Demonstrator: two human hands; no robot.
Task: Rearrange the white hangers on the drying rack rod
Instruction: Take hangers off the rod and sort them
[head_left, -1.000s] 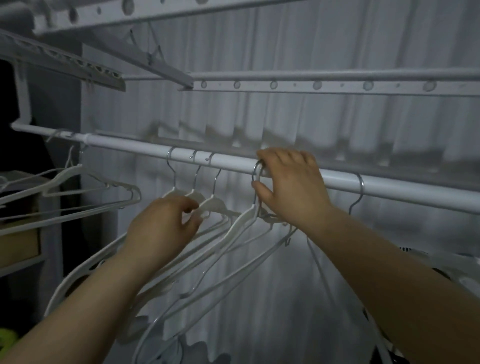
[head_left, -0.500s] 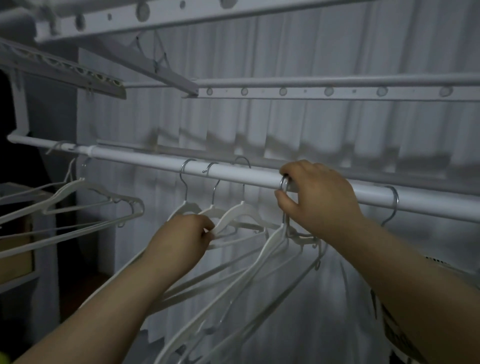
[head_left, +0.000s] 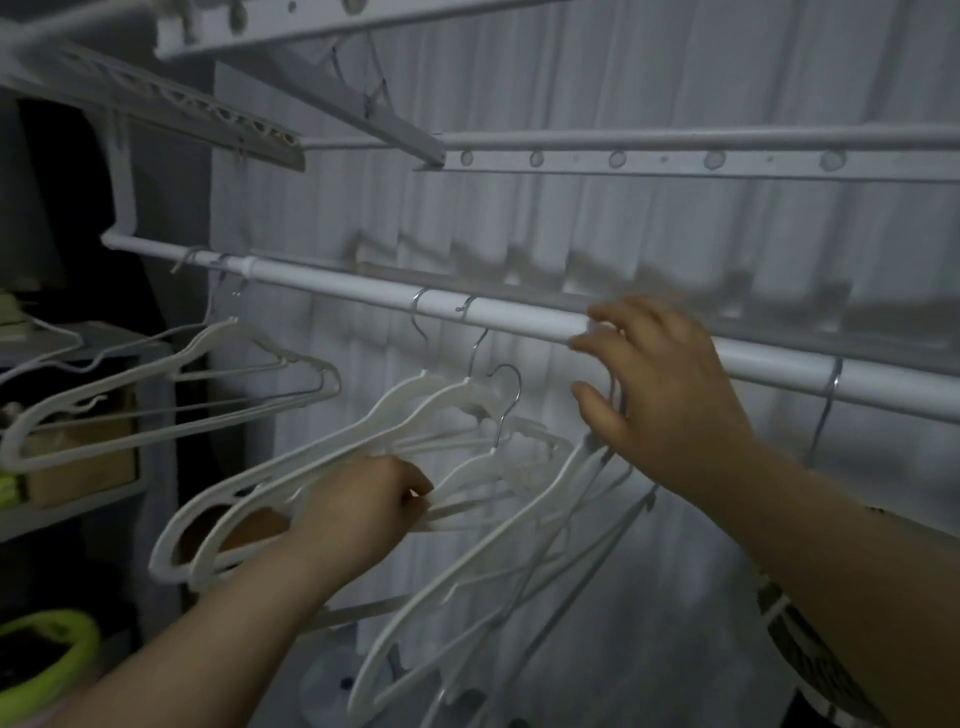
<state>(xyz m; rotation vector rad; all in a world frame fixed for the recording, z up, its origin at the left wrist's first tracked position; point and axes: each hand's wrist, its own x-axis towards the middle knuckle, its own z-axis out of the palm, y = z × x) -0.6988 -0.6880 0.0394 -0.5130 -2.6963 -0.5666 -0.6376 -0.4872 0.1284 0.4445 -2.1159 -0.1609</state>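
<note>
Here, a white drying rack rod (head_left: 519, 317) is seen slanting across the view, in front of a pleated white curtain (head_left: 649, 234). Below the rod's middle, a bunch of white hangers (head_left: 384, 410) is held by the left hand (head_left: 363, 512), whose fingers are curled round their lower bars. Two of these hangers are hooked over the rod. A third hanger (head_left: 498, 454) is off it, its metal hook (head_left: 506, 382) free just beneath the rod. The right hand (head_left: 660, 400) is laid against the rod further right, with fingers spread over it and the thumb under it. It is blurred, and whether a hook is pinched cannot be told. More hangers (head_left: 519, 525) are hung under that hand. Another group (head_left: 104, 382) is hung near the rod's left end, and a lone hook (head_left: 831, 387) near its right end.
</note>
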